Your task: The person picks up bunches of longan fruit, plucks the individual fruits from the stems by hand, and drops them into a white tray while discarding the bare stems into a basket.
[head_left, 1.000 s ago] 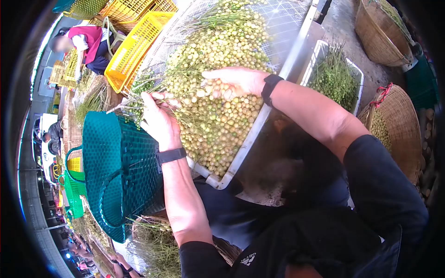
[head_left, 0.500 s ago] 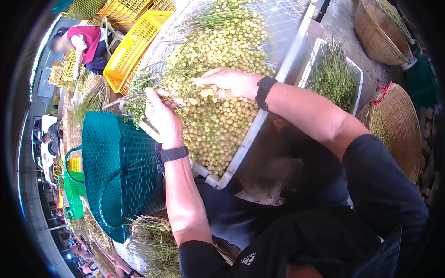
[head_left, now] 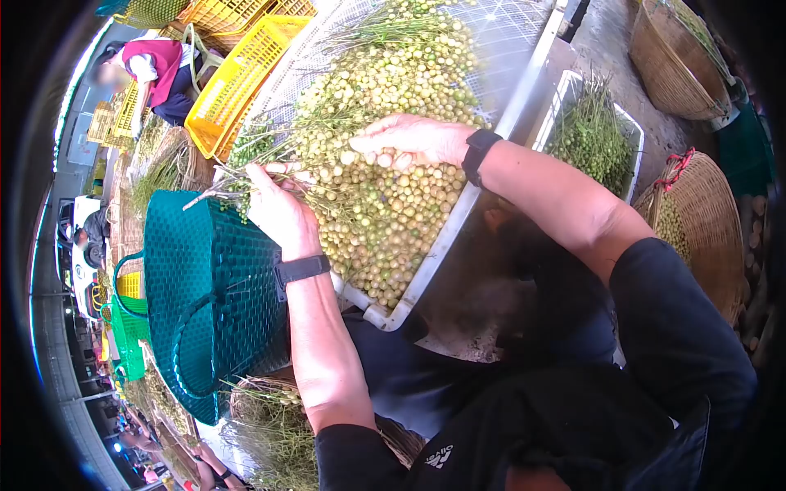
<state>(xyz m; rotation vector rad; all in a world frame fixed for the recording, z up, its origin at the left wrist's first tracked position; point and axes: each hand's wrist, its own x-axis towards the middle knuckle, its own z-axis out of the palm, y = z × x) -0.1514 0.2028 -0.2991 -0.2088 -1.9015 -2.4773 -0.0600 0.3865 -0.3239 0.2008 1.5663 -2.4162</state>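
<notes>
Round yellow-green fruits (head_left: 401, 204) lie heaped on a white mesh tray (head_left: 512, 61). My left hand (head_left: 282, 209), at the tray's left side, is closed round a bunch of thin stems (head_left: 221, 186) that stick out to the left, some with small green fruits. My right hand (head_left: 413, 141) rests over the middle of the heap, palm partly up, fingers curled round several loose fruits. Dark bands circle both wrists. More thin green stems (head_left: 385, 31) lie on the far part of the heap.
A teal woven basket (head_left: 184, 303) stands left of my left forearm. Yellow crates (head_left: 237, 90) are beyond it, near a person in a red vest (head_left: 155, 65). At the right are a white crate of green bunches (head_left: 634, 155) and wicker baskets (head_left: 712, 237).
My left hand has shifted slightly left and up with the stems. My right hand has moved slightly right, its fingers curled a little more over the fruits.
</notes>
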